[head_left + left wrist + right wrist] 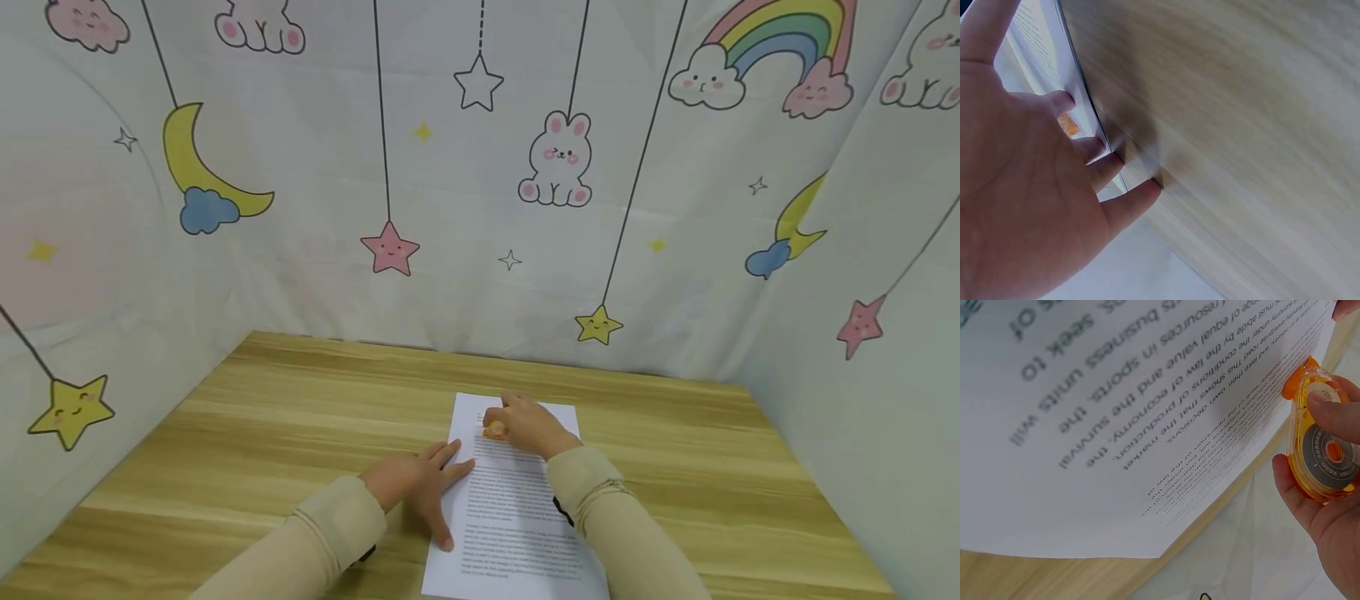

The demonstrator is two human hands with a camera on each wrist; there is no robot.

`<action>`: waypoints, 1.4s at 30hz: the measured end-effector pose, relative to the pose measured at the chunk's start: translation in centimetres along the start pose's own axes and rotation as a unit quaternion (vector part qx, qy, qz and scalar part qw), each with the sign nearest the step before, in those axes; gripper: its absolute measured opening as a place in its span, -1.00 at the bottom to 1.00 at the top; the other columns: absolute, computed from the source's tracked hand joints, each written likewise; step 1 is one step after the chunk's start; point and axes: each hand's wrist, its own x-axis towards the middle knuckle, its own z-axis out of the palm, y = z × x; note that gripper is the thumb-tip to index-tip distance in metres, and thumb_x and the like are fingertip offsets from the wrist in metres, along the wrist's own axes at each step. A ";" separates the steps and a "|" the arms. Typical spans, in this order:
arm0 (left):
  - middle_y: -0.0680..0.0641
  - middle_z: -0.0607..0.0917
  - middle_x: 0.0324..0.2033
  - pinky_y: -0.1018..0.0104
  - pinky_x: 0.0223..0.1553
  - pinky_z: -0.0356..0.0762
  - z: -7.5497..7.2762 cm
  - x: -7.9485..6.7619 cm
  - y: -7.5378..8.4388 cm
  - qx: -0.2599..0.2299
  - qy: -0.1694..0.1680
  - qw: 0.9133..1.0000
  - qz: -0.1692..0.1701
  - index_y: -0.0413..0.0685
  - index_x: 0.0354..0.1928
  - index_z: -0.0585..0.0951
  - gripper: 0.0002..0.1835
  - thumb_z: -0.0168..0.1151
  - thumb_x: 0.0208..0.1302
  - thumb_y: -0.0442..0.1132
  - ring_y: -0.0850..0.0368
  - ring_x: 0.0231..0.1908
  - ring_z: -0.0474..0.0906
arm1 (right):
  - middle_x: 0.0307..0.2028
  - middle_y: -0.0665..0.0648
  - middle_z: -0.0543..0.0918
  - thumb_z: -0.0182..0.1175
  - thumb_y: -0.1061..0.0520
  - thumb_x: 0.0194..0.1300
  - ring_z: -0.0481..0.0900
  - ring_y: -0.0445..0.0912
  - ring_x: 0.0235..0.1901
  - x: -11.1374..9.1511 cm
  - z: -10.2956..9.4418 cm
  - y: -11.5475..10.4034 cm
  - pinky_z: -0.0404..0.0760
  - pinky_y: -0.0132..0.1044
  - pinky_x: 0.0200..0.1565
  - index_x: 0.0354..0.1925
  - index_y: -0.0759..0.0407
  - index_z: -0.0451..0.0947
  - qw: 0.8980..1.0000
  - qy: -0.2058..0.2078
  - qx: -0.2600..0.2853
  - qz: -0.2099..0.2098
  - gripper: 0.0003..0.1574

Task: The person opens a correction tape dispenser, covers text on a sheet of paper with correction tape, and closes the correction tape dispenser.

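Printed paper sheets lie on the table, covered in lines of text. In the right wrist view my right hand grips an orange correction tape between thumb and fingers, its orange tip at the printed lines. From the head, the right hand is over the upper part of the page, with a bit of the correction tape showing. My left hand has its fingers spread, and its fingertips rest along the paper's left edge. Close up, the left hand shows its palm side, holding nothing.
The wood-grain table extends on both sides of the paper. White cloth walls printed with stars, rabbits and moons enclose it at the back and sides.
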 end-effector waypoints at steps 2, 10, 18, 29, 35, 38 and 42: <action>0.11 -0.15 0.45 -0.15 0.20 0.26 0.1 0.1 -0.1 -0.002 0.003 1.000 0.000 0.49 0.39 0.01 0.19 0.37 -0.39 0.43 0.05 0.43 -0.16 | -0.35 0.01 0.45 0.17 0.20 0.21 0.40 -0.10 -0.31 -0.1 0.0 0.1 0.47 -0.20 -0.23 -0.17 -0.16 0.60 1.000 0.000 -0.001 0.002 -0.73; 0.11 -0.14 0.45 -0.14 0.18 0.27 0.9 1.3 -0.6 0.009 0.015 1.000 0.001 0.53 0.38 0.01 0.20 0.36 -0.43 0.46 0.05 0.43 -0.14 | -0.37 0.01 0.45 0.18 0.21 0.20 0.39 -0.10 -0.29 -0.7 -0.1 0.7 0.45 -0.20 -0.22 -0.20 -0.14 0.61 1.000 0.003 0.008 -0.004 -0.74; 0.09 -0.13 0.45 -0.12 0.22 0.24 0.7 0.4 -0.1 -0.002 0.006 1.000 0.003 0.50 0.39 0.02 0.19 0.38 -0.40 0.42 0.03 0.43 -0.14 | -0.42 0.02 0.43 0.23 0.26 0.14 0.35 -0.12 -0.39 -1.8 -0.1 1.3 0.41 -0.25 -0.33 -0.23 -0.09 0.61 0.999 0.027 0.006 -0.029 -0.73; 0.03 -0.13 0.45 -0.09 0.28 0.15 -0.5 -0.5 0.5 -0.019 -0.006 1.000 0.006 0.37 0.40 0.03 0.17 0.43 -0.32 0.33 0.01 0.43 -0.18 | -0.09 0.14 0.56 0.10 0.42 0.09 0.52 0.05 -0.14 -2.1 -0.1 2.5 0.48 -0.03 -0.09 -0.14 -0.04 0.61 0.983 0.015 0.167 0.071 -0.54; 0.03 -0.12 0.45 -0.13 0.27 0.14 -0.5 -0.4 0.4 -0.032 -0.003 0.999 0.005 0.38 0.40 0.04 0.18 0.44 -0.34 0.31 -0.01 0.43 -0.16 | 0.00 0.08 0.53 0.20 0.30 0.13 0.54 0.02 -0.07 -3.6 -0.3 3.9 0.49 -0.02 -0.02 -0.13 -0.12 0.60 0.968 0.026 0.214 0.131 -0.61; 0.04 -0.13 0.45 -0.14 0.27 0.13 -0.4 -0.2 0.4 -0.037 -0.003 0.999 0.002 0.40 0.40 0.03 0.18 0.45 -0.34 0.30 0.00 0.43 -0.17 | -0.11 0.08 0.54 0.20 0.29 0.14 0.51 -0.03 -0.15 -4.3 -0.5 4.3 0.49 -0.08 -0.10 -0.12 -0.10 0.60 0.973 0.032 0.193 0.122 -0.63; 0.04 -0.14 0.45 -0.15 0.26 0.13 -0.4 -0.1 0.4 -0.037 -0.005 0.999 0.003 0.48 0.38 0.03 0.17 0.45 -0.35 0.30 0.00 0.43 -0.17 | -0.34 0.01 0.45 0.22 0.28 0.14 0.39 -0.15 -0.36 -5.0 -0.7 4.6 0.41 -0.26 -0.29 -0.12 -0.08 0.61 0.981 0.033 0.156 0.107 -0.64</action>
